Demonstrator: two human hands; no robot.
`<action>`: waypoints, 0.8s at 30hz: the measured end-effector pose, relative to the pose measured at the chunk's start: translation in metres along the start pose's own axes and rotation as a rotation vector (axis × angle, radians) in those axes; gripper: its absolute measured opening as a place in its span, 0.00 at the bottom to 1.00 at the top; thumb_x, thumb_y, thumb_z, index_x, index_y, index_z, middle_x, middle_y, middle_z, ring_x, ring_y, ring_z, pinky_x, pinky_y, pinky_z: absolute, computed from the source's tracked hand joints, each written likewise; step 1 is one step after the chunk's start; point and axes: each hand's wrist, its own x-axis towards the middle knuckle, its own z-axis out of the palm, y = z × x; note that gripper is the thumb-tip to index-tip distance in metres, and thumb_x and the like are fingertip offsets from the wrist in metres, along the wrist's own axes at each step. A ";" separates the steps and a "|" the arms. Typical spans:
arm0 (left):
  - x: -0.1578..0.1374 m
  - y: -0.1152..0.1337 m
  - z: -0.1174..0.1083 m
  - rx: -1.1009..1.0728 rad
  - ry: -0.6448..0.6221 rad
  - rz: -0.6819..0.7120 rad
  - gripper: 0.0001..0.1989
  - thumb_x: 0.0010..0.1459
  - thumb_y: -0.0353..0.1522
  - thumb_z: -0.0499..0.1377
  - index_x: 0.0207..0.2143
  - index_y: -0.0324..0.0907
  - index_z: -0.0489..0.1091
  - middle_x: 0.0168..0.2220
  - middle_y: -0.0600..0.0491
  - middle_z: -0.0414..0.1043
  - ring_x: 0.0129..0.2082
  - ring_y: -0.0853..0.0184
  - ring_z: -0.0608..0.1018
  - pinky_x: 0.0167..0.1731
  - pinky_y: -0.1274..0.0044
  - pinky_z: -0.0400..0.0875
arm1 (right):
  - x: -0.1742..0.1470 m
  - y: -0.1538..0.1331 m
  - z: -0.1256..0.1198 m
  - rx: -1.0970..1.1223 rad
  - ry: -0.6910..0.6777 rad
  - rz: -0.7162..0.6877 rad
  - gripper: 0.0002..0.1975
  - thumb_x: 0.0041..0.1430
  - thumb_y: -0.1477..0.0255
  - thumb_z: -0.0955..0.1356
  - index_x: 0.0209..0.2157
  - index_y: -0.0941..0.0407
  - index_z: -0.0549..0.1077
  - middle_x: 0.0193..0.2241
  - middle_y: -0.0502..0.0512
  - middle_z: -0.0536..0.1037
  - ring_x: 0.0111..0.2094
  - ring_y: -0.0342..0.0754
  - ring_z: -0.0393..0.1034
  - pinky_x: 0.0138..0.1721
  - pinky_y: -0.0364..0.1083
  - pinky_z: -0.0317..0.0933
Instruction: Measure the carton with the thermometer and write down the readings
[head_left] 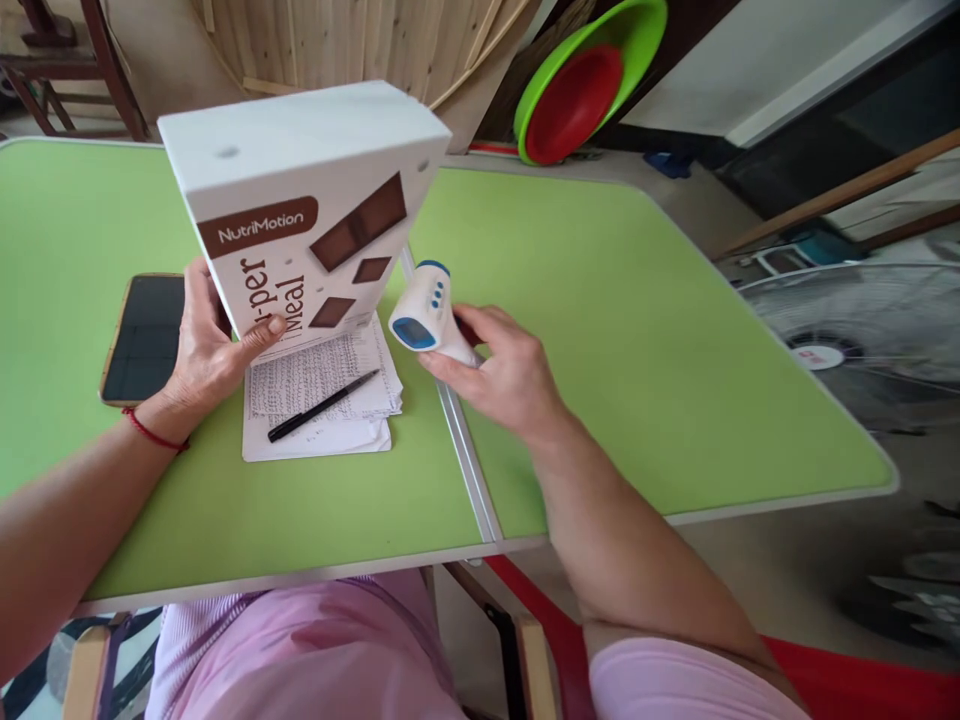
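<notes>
The white NutriMotion box (300,215) is held tilted over handwritten papers (315,375), its visible faces unopened; the left hand (206,345) grips its lower left side, thumb across the front. Just beside it, the right hand (502,370) is curled round the handle of a white-and-blue thermometer (421,310). Both are in hand, neither set down yet. A pen (322,406) lies untouched on the papers, and a phone (142,345) on the green bench (637,350).

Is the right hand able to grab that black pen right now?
Probably not, because the right hand is already holding the white thermometer. The way looks free, though: the black pen lies uncovered on the papers.
</notes>
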 end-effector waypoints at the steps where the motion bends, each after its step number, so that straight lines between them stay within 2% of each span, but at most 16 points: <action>1: 0.001 -0.001 -0.001 -0.004 -0.018 -0.006 0.39 0.48 0.48 0.71 0.55 0.45 0.58 0.54 0.43 0.65 0.54 0.49 0.71 0.55 0.54 0.68 | 0.002 0.007 0.000 -0.096 -0.044 0.022 0.22 0.54 0.57 0.70 0.43 0.59 0.76 0.34 0.61 0.77 0.34 0.53 0.70 0.35 0.54 0.68; 4: 0.003 -0.001 -0.002 -0.020 -0.067 -0.003 0.40 0.49 0.47 0.71 0.58 0.46 0.56 0.57 0.43 0.62 0.57 0.49 0.69 0.57 0.55 0.66 | 0.004 0.024 0.005 -0.279 -0.188 0.064 0.21 0.56 0.60 0.70 0.46 0.59 0.76 0.33 0.61 0.76 0.34 0.54 0.69 0.36 0.55 0.66; 6: 0.004 0.001 -0.002 -0.040 -0.089 0.000 0.39 0.51 0.47 0.70 0.59 0.46 0.57 0.59 0.42 0.60 0.58 0.48 0.68 0.59 0.55 0.65 | 0.003 0.029 0.007 -0.324 -0.230 0.050 0.21 0.56 0.61 0.70 0.47 0.59 0.76 0.34 0.61 0.76 0.34 0.55 0.68 0.37 0.55 0.65; 8: 0.004 0.004 -0.003 -0.069 -0.119 -0.010 0.37 0.53 0.46 0.69 0.59 0.45 0.57 0.60 0.42 0.58 0.59 0.47 0.67 0.60 0.56 0.63 | 0.002 0.028 0.008 -0.357 -0.205 0.007 0.22 0.56 0.61 0.71 0.48 0.59 0.75 0.35 0.63 0.75 0.36 0.56 0.68 0.39 0.57 0.64; 11: 0.005 0.008 -0.003 -0.098 -0.174 -0.049 0.36 0.54 0.47 0.68 0.59 0.45 0.59 0.60 0.43 0.60 0.60 0.47 0.66 0.60 0.57 0.63 | -0.001 0.013 0.009 -0.372 -0.061 -0.091 0.21 0.56 0.63 0.70 0.50 0.59 0.74 0.41 0.65 0.73 0.42 0.60 0.66 0.43 0.61 0.63; 13: 0.005 0.008 -0.003 -0.086 -0.191 -0.072 0.35 0.53 0.48 0.68 0.58 0.44 0.61 0.58 0.43 0.63 0.61 0.46 0.65 0.61 0.57 0.62 | -0.004 -0.004 0.012 -0.285 0.005 -0.182 0.16 0.60 0.69 0.68 0.50 0.56 0.75 0.40 0.62 0.72 0.42 0.57 0.66 0.45 0.60 0.62; 15: 0.005 0.006 -0.001 -0.064 -0.182 -0.070 0.33 0.54 0.49 0.67 0.56 0.44 0.63 0.56 0.44 0.65 0.61 0.47 0.64 0.62 0.57 0.61 | -0.010 -0.020 0.018 -0.175 -0.050 -0.298 0.14 0.64 0.72 0.65 0.49 0.53 0.75 0.36 0.58 0.72 0.40 0.53 0.66 0.44 0.57 0.63; 17: 0.005 0.003 0.002 -0.061 -0.157 -0.042 0.30 0.56 0.49 0.66 0.55 0.45 0.64 0.55 0.45 0.66 0.62 0.48 0.64 0.63 0.58 0.59 | -0.017 -0.030 0.024 -0.174 -0.136 -0.369 0.14 0.66 0.73 0.63 0.49 0.55 0.76 0.36 0.58 0.73 0.38 0.52 0.66 0.41 0.55 0.63; 21: 0.005 -0.006 0.009 -0.081 -0.136 -0.018 0.32 0.55 0.46 0.68 0.57 0.47 0.61 0.58 0.46 0.64 0.63 0.49 0.63 0.64 0.57 0.58 | -0.022 -0.029 0.028 -0.263 -0.187 -0.406 0.13 0.66 0.74 0.64 0.47 0.59 0.76 0.35 0.59 0.74 0.37 0.52 0.65 0.38 0.52 0.60; 24: 0.005 -0.010 0.010 -0.023 -0.112 -0.020 0.36 0.51 0.45 0.70 0.58 0.45 0.60 0.58 0.45 0.63 0.64 0.47 0.61 0.64 0.55 0.58 | -0.019 -0.024 0.024 -0.227 -0.214 -0.422 0.08 0.65 0.73 0.65 0.39 0.58 0.76 0.33 0.57 0.75 0.36 0.51 0.65 0.38 0.51 0.60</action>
